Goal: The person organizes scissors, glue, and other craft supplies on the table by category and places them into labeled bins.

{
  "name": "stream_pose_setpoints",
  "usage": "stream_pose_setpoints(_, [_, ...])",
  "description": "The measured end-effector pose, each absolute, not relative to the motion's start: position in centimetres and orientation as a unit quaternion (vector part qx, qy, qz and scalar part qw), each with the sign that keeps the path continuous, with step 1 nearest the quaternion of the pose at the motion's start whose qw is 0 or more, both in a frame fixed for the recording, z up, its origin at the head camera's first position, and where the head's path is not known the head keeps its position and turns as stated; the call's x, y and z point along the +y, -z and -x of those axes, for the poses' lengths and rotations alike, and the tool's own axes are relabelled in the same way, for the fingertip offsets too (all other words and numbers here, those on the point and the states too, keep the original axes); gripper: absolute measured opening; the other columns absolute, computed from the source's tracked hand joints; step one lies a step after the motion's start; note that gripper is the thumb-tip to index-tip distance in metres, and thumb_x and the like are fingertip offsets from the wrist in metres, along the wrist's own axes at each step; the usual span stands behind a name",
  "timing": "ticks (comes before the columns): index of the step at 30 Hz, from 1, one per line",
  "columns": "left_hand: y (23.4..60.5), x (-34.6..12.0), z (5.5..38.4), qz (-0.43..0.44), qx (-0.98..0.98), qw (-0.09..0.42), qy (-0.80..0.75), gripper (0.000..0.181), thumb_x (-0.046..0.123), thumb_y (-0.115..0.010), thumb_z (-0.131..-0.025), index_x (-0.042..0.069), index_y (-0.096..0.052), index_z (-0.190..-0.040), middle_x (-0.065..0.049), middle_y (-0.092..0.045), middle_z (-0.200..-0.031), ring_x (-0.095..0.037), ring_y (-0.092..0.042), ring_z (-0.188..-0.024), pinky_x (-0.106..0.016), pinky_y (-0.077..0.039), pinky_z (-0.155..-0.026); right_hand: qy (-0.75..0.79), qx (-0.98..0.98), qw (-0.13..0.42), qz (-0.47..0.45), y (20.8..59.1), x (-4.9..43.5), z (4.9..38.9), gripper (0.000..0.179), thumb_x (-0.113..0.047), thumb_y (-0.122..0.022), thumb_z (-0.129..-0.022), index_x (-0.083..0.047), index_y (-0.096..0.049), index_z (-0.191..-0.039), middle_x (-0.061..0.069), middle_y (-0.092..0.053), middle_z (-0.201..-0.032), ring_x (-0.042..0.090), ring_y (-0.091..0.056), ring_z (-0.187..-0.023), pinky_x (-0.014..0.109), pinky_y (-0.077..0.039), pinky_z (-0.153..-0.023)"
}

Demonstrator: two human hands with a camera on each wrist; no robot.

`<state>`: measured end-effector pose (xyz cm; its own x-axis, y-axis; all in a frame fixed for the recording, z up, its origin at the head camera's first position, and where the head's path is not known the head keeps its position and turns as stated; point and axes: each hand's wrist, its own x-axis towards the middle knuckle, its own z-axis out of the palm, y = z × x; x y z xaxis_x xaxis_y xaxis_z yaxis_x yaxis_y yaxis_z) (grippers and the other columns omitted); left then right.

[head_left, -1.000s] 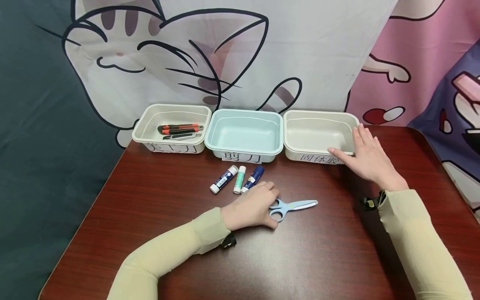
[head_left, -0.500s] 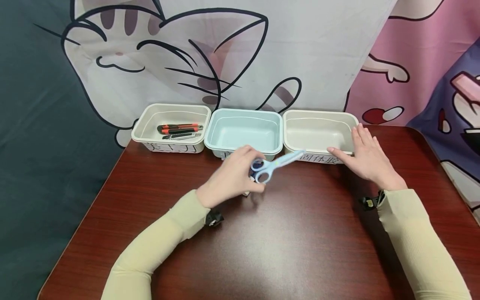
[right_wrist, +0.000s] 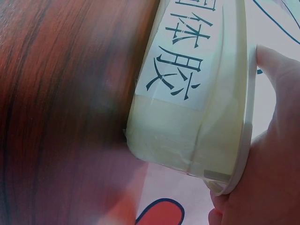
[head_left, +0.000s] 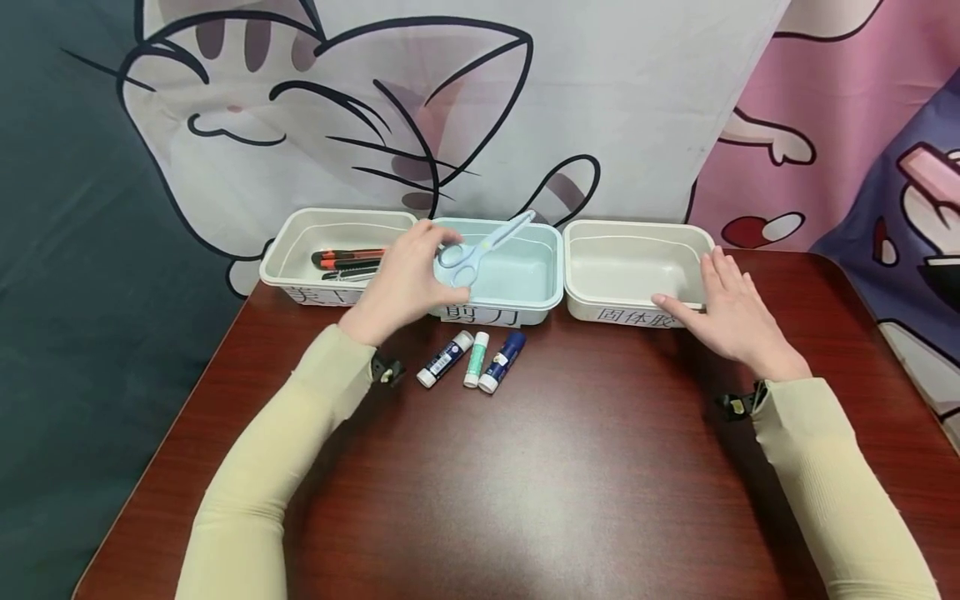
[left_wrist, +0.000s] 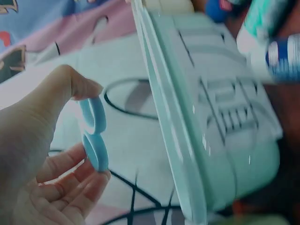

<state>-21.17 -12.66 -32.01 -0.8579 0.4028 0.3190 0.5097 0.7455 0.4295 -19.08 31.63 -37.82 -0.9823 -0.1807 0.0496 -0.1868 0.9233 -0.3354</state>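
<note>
My left hand (head_left: pixel 408 279) pinches light blue scissors (head_left: pixel 480 248) by their handle loops, over the light blue bin (head_left: pixel 525 302) in the middle. The left wrist view shows the thumb and fingertips on the two loops (left_wrist: pixel 95 152), above the bin's rim. My right hand (head_left: pixel 738 321) rests on the right corner of the cream bin (head_left: pixel 637 304), its thumb along the front rim and fingers at the side. In the right wrist view the labelled front of this bin (right_wrist: pixel 164 131) shows beside the hand (right_wrist: pixel 272 154).
A second cream bin (head_left: pixel 288 250) at the left holds several utility knives (head_left: pixel 348 260), partly hidden by my left hand. Three glue sticks, one dark blue and white (head_left: pixel 446 359), one green (head_left: pixel 476 359), one blue (head_left: pixel 502 362), lie on the wooden table before the bins.
My left hand has lifted the scissors off the table and carried them left and away from me, over the middle bin. The right hand stays on its bin.
</note>
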Motion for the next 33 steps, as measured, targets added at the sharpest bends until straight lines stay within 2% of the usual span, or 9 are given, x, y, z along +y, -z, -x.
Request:
stream_pose_setpoints(8, [31.4,-14.1,25.2,0.296,-0.931,0.035,0.212,0.061,0.024,-0.085,-0.073,-0.001,-0.065,-0.125,-0.013,-0.059,-0.119,-0.027,-0.054,-0.101,-0.040,-0.045,-0.092,-0.171,-0.981,0.009,-0.092,37.9,31.8,19.1,0.104,-0.063,-0.050,-0.099,0.015,-0.011,-0.155,0.035,0.000,-0.162,0.043,0.003,-0.152,0.059,0.003,-0.118])
stream_pose_setpoints(17, [33.6,-13.4,27.8,0.298,-0.933,-0.028,0.198,0.058,0.022,-0.084,-0.076,-0.001,-0.065,-0.126,-0.012,-0.058,-0.122,-0.028,-0.056,-0.106,-0.039,-0.046,-0.095,-0.167,-0.982,0.008,-0.092,38.0,31.7,19.1,0.104,-0.063,-0.051,-0.099,0.015,-0.011,-0.155,0.035,-0.001,-0.162,0.044,0.003,-0.151,0.060,0.001,-0.119])
stream_pose_setpoints(23, [34.8,-12.4,28.8,0.306,-0.935,-0.047,0.171,0.057,0.022,-0.083,-0.076,-0.002,-0.065,-0.125,-0.015,-0.061,-0.124,-0.028,-0.054,-0.113,-0.039,-0.042,-0.103,-0.168,-0.982,0.008,-0.092,38.0,31.8,19.1,0.104,-0.064,-0.050,-0.099,0.015,-0.011,-0.155,0.034,0.000,-0.162,0.043,0.004,-0.152,0.059,0.002,-0.119])
stream_pose_setpoints(33, [36.1,-11.6,29.8,0.308,-0.939,-0.062,0.139,0.059,0.023,-0.084,-0.075,-0.003,-0.066,-0.125,-0.015,-0.061,-0.119,-0.027,-0.056,-0.108,-0.038,-0.046,-0.098,-0.171,-0.981,0.008,-0.091,38.1,31.8,19.1,0.104,-0.063,-0.050,-0.099,0.015,-0.011,-0.155,0.033,0.001,-0.162,0.042,0.005,-0.152,0.059,0.003,-0.118])
